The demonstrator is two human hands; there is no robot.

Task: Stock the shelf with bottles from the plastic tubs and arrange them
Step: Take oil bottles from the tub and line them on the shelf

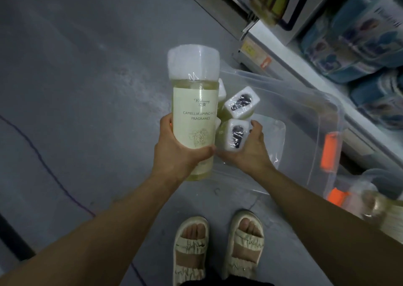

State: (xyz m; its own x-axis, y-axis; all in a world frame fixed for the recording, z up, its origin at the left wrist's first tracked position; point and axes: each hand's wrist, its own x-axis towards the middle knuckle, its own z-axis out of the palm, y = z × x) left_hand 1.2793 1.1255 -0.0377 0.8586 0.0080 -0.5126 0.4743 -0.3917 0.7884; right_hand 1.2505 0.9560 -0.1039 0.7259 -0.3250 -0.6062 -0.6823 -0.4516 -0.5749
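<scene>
One bottle lifted, another gripped in the tub

The left hand (174,152) wraps the lower body of a pale green bottle (194,111), its long axis running up the frame, white cap pointing away from the person. The right hand (246,150) curls round a second bottle (234,134) (cap end facing the camera) inside the clear plastic tub (305,115) on the grey floor (76,67), just beside the shelf (283,52).

a dull grey concrete floor (82,72) fills the view from six round to twelve o'clock, crossed by a thin dark line (43,163) at eight o'clock. light is dim and bluish throughout.
</scene>
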